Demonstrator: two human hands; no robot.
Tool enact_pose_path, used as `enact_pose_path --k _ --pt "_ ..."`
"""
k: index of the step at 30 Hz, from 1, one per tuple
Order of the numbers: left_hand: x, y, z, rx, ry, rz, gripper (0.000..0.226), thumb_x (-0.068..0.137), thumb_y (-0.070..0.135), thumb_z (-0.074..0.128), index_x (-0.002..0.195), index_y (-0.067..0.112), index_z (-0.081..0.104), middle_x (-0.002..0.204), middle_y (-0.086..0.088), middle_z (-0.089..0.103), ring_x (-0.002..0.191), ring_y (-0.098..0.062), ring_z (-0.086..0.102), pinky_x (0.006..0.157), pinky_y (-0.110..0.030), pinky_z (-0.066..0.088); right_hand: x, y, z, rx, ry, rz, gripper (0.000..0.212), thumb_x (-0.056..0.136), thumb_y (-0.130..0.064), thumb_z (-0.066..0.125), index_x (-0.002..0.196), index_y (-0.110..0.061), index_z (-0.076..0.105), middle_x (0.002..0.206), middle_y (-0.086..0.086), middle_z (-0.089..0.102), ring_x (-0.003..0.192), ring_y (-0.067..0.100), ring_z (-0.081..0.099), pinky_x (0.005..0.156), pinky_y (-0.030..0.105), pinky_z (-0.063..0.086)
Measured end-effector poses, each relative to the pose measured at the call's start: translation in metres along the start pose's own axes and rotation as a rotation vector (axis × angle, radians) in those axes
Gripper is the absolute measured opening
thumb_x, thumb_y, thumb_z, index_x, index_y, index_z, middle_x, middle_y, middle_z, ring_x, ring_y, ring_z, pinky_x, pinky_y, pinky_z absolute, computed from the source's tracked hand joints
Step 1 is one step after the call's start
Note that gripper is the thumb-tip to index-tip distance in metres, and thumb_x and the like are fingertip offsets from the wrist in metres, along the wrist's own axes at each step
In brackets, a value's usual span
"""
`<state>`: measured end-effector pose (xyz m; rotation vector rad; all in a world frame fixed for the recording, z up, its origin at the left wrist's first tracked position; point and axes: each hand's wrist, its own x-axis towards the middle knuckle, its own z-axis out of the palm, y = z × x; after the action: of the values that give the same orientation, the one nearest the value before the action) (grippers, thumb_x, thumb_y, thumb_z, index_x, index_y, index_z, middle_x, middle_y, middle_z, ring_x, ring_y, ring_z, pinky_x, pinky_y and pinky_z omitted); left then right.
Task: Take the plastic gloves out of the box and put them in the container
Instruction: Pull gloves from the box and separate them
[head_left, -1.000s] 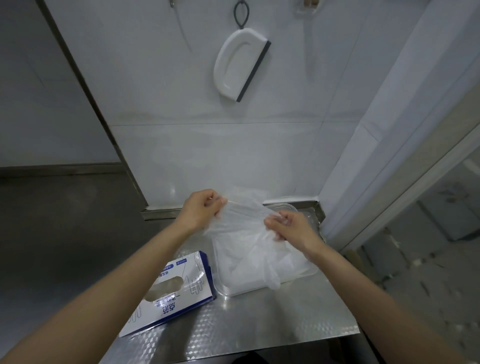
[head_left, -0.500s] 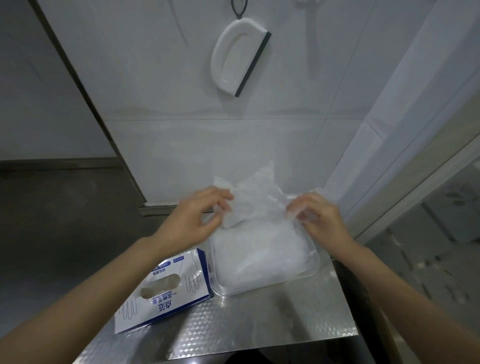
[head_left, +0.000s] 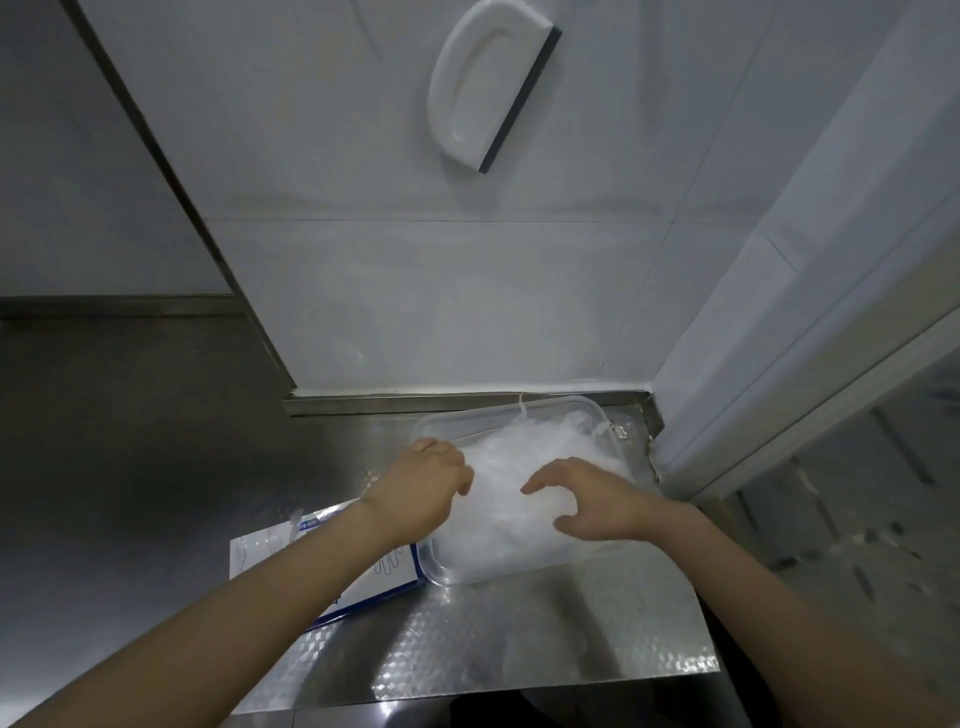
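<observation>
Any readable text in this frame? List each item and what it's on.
Glove box: blue print and a glove outline drawing on top, too blurred to read.
Container: no text visible.
Squeegee on the wall: no text visible.
Nothing is legible.

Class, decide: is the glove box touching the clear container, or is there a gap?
Touching. The head view shows the blue edge of the box butted against the near left corner of the container, with no gap showing between them.

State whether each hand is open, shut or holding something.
Left hand: fingers curled into the gloves; grip cannot be told.
Right hand: open, spread over the gloves.
</observation>
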<state>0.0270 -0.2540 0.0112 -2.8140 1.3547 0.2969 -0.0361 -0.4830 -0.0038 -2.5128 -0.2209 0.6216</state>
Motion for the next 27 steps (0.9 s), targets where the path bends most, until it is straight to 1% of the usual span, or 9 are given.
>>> enact_pose_path --k 1,3,5,6,9,12,15,20,27 --pt "0.003 0.005 -0.002 -0.044 0.070 -0.052 0.037 0.090 0.000 0.041 0.119 0.018 0.056 0.126 0.000 0.054 0.118 -0.016 0.045 0.101 -0.025 0.027 -0.002 -0.007 -0.007 0.084 0.051 -0.012 0.041 0.085 -0.015 0.060 0.122 -0.033 0.057 0.124 -0.016 0.052 0.115 -0.002 0.044 0.101 0.017 0.034" --pt "0.009 0.016 0.000 -0.112 0.153 -0.117 0.034 0.090 0.001 0.040 0.117 0.017 0.054 0.121 -0.001 0.054 0.109 -0.018 0.047 0.089 -0.025 0.031 -0.002 -0.025 -0.012 0.190 0.273 -0.064 0.025 0.089 -0.019 0.059 0.112 -0.029 0.064 0.110 -0.017 0.060 0.101 -0.005 0.053 0.094 0.014 0.040" --pt "0.017 0.028 0.010 -0.118 0.125 -0.138 0.034 0.092 0.004 0.040 0.123 0.015 0.049 0.125 -0.003 0.049 0.111 -0.020 0.045 0.090 -0.026 0.033 0.003 -0.037 -0.008 0.094 0.426 -0.079 0.018 0.093 -0.020 0.055 0.106 -0.023 0.066 0.103 -0.012 0.065 0.094 0.001 0.058 0.088 0.019 0.045" --pt "0.021 0.033 0.016 -0.110 0.085 -0.156 0.036 0.093 0.006 0.041 0.128 0.015 0.045 0.129 -0.005 0.046 0.114 -0.021 0.044 0.094 -0.028 0.033 0.008 -0.039 -0.003 -0.008 0.425 -0.074 0.019 0.094 -0.020 0.053 0.109 -0.021 0.065 0.107 -0.009 0.064 0.098 0.006 0.058 0.087 0.022 0.045" --pt "0.031 0.039 0.034 -0.062 -0.090 -0.211 0.045 0.096 0.016 0.045 0.139 0.013 0.033 0.137 -0.010 0.037 0.123 -0.026 0.038 0.100 -0.034 0.033 0.028 -0.026 0.011 -0.341 0.184 -0.017 0.034 0.094 -0.021 0.054 0.128 -0.020 0.051 0.129 -0.001 0.052 0.116 0.017 0.049 0.090 0.029 0.041" --pt "0.035 0.040 0.048 0.007 -0.263 -0.235 0.053 0.095 0.025 0.051 0.141 0.012 0.028 0.142 -0.013 0.030 0.127 -0.032 0.034 0.100 -0.039 0.034 0.039 -0.006 0.018 -0.469 0.015 0.059 0.056 0.089 -0.020 0.062 0.140 -0.022 0.038 0.138 0.004 0.039 0.122 0.021 0.043 0.093 0.033 0.040" --pt "0.039 0.038 0.055 0.031 -0.368 -0.261 0.066 0.092 0.028 0.057 0.145 0.015 0.020 0.150 -0.012 0.018 0.133 -0.038 0.027 0.104 -0.042 0.035 0.046 0.010 0.017 -0.511 -0.003 0.092 0.067 0.085 -0.024 0.067 0.144 -0.024 0.034 0.143 0.003 0.033 0.126 0.022 0.038 0.097 0.034 0.037" --pt "0.047 0.034 0.060 0.020 -0.482 -0.290 0.087 0.087 0.016 0.064 0.150 0.019 0.004 0.157 -0.013 0.001 0.139 -0.043 0.017 0.107 -0.039 0.034 0.050 0.028 0.020 -0.561 -0.018 0.088 0.075 0.083 -0.037 0.067 0.146 -0.026 0.028 0.147 -0.001 0.030 0.131 0.019 0.032 0.105 0.030 0.029" --pt "0.050 0.034 0.064 0.055 -0.557 -0.304 0.090 0.088 0.013 0.063 0.151 0.019 -0.002 0.157 -0.015 -0.003 0.140 -0.041 0.018 0.112 -0.038 0.025 0.055 0.032 0.035 -0.499 -0.037 0.113 0.074 0.085 -0.027 0.066 0.147 -0.027 0.026 0.145 0.000 0.032 0.131 0.020 0.032 0.103 0.032 0.037"
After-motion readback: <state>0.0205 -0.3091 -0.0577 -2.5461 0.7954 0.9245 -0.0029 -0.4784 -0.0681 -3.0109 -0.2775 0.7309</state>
